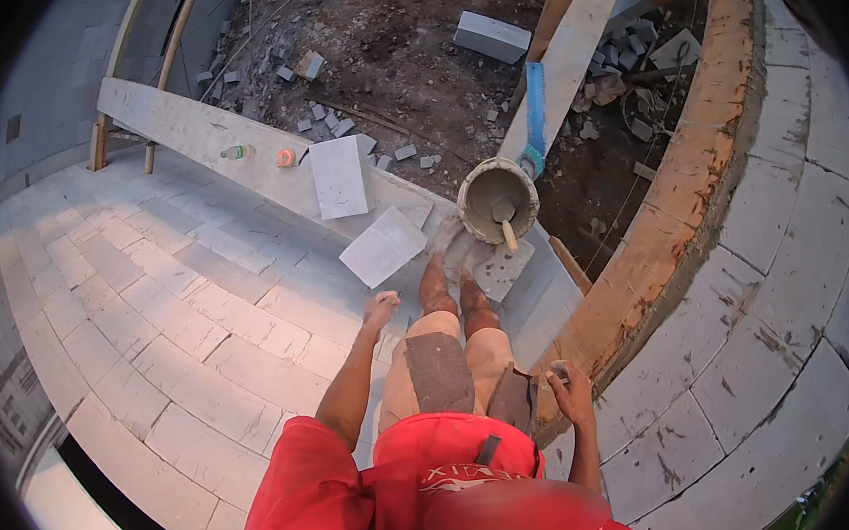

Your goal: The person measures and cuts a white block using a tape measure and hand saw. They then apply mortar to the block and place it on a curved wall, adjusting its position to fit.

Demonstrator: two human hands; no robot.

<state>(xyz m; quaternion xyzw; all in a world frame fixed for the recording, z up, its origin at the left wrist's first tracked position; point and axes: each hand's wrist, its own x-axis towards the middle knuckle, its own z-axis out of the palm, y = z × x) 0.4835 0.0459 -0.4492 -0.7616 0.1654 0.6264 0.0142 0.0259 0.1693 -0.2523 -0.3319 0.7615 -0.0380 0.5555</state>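
My left hand hangs in front of the white block wall, left of my knees, with its fingers curled closed. Whatever it may hold is hidden. Beside my right thigh, close to the orange-brown beam, my right hand is closed too; a small greyish bit shows at its fingertips, too small to name. A mortar bucket stands just beyond my feet, with a trowel in it, its handle over the rim. Left of my feet lie a white block and a second block on the plank.
The scaffold plank runs off to the far left, carrying a small bottle and an orange roundish item. A blue toothed tool leans beyond the bucket. Rubble and a loose block lie on the ground below. Another block wall curves along the right.
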